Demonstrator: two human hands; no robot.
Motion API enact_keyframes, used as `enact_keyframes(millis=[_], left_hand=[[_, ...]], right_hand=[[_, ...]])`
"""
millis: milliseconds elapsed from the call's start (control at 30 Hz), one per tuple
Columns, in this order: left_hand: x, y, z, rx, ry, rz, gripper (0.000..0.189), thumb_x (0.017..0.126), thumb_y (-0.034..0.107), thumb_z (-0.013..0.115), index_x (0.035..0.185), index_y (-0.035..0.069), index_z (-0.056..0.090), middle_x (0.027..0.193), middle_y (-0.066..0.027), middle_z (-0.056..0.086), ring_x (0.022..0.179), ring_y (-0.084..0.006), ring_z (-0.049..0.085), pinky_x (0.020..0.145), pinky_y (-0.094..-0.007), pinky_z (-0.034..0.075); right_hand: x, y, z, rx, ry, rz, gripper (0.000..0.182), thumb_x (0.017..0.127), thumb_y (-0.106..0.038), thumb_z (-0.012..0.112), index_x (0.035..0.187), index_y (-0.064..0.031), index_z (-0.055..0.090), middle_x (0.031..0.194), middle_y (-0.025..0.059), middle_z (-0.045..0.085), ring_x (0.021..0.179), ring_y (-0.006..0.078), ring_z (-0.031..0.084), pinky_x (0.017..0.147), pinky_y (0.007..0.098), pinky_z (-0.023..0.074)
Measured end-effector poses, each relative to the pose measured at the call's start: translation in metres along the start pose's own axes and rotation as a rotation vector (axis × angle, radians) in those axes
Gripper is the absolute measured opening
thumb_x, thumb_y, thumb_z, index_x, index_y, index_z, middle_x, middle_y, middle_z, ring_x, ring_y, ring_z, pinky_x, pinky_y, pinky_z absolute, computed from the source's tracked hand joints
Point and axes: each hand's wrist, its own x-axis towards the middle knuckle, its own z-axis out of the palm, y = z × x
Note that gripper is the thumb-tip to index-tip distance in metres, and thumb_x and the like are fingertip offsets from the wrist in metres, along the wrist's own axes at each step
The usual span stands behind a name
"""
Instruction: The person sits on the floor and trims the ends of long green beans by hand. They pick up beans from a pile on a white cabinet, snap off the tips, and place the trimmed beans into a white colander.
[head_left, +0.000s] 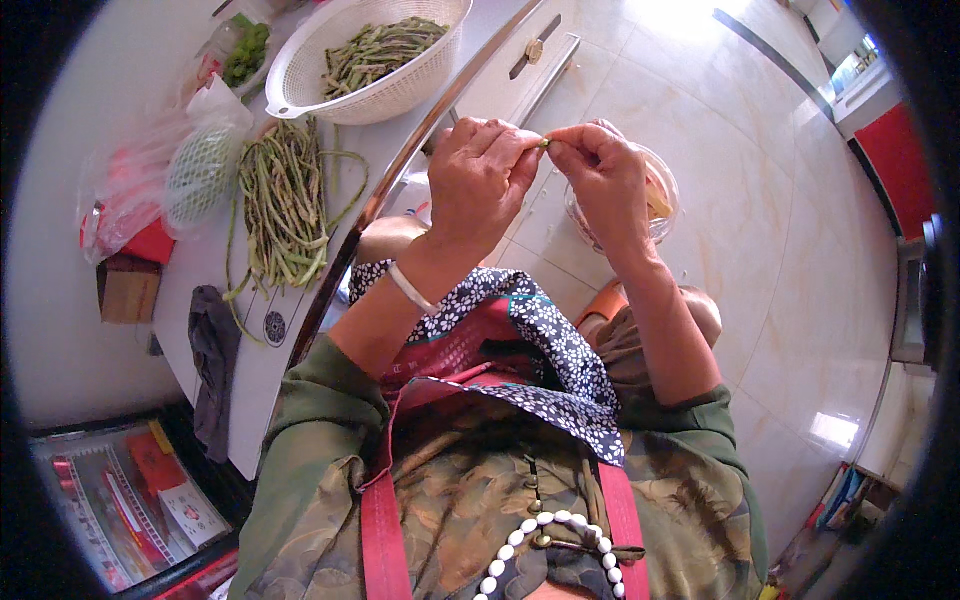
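Observation:
My left hand (484, 176) and my right hand (600, 165) meet fingertip to fingertip in front of me. A small green piece of bean (545, 142) is pinched between them. To the left, a bundle of long beans (285, 202) lies on the table, a few strands straying from it. Behind the bundle stands a white plastic colander (360, 101) with short broken bean pieces (382, 52) in it. Below my right hand, partly hidden by it, is a clear round container (670, 176) with some scraps inside, low over the floor.
Along the wall side of the white table (255, 375) are plastic bags (135, 180), a netted green item (196, 180), leafy greens (247, 52) and a cardboard box (129, 292). A dark cloth (212, 367) hangs over the table's near end. The table's metal-trimmed edge runs beside my left forearm.

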Motion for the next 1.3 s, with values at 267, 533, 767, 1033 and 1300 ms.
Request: enact_keyframes(millis=[267, 533, 767, 1033, 1300], left_hand=[[0.011, -0.016, 0.014, -1.368, 0.131, -1.036, 0.018, 0.077, 0.018, 0.064, 0.089, 0.006, 0.059, 0.079, -0.0019, 0.059, 0.073, -0.0116, 0.055, 0.07, -0.0243, 0.043], [0.019, -0.044, 0.007, -1.733, -0.053, -1.281, 0.025, 0.074, 0.02, 0.066, 0.094, 0.007, 0.058, 0.075, -0.0027, 0.055, 0.07, -0.0132, 0.053, 0.066, -0.0267, 0.045], [0.014, -0.041, 0.01, -1.733, -0.176, -1.34, 0.027, 0.075, 0.021, 0.065, 0.095, 0.007, 0.057, 0.076, -0.0021, 0.057, 0.068, -0.0128, 0.054, 0.063, -0.0251, 0.045], [0.009, -0.045, 0.012, -1.756, -0.265, -1.178, 0.027, 0.078, 0.024, 0.061, 0.097, 0.005, 0.056, 0.078, -0.003, 0.055, 0.069, -0.013, 0.052, 0.063, -0.0253, 0.045], [0.013, -0.03, 0.017, -1.626, -0.141, -1.057, 0.019, 0.081, 0.02, 0.058, 0.093, 0.005, 0.059, 0.072, 0.0002, 0.057, 0.063, -0.0066, 0.051, 0.058, -0.0185, 0.041]], right_hand=[[0.006, 0.021, -0.001, 0.014, 0.028, 0.08, 0.011, 0.074, -0.011, 0.062, 0.082, -0.0035, 0.064, 0.074, 0.0091, 0.057, 0.066, 0.0158, 0.056, 0.06, 0.0262, 0.0447], [0.036, 0.077, -0.04, -0.597, 0.202, 0.005, 0.008, 0.073, -0.013, 0.061, 0.078, -0.0067, 0.064, 0.082, 0.009, 0.059, 0.072, 0.0225, 0.058, 0.068, 0.0313, 0.0459], [0.021, 0.045, -0.031, -0.537, 0.139, -0.124, 0.008, 0.075, -0.015, 0.062, 0.078, -0.0075, 0.064, 0.083, 0.0092, 0.058, 0.072, 0.0216, 0.059, 0.06, 0.0306, 0.0482], [0.002, 0.018, -0.012, -0.074, -0.018, -0.38, 0.016, 0.074, -0.006, 0.063, 0.089, -0.0072, 0.063, 0.076, 0.0058, 0.057, 0.063, 0.014, 0.057, 0.053, 0.0241, 0.0448], [-0.008, 0.019, -0.019, 0.323, -0.352, 0.111, 0.022, 0.08, -0.024, 0.06, 0.078, -0.0022, 0.062, 0.06, -0.0019, 0.049, 0.056, 0.0044, 0.041, 0.048, 0.0208, 0.0339]])
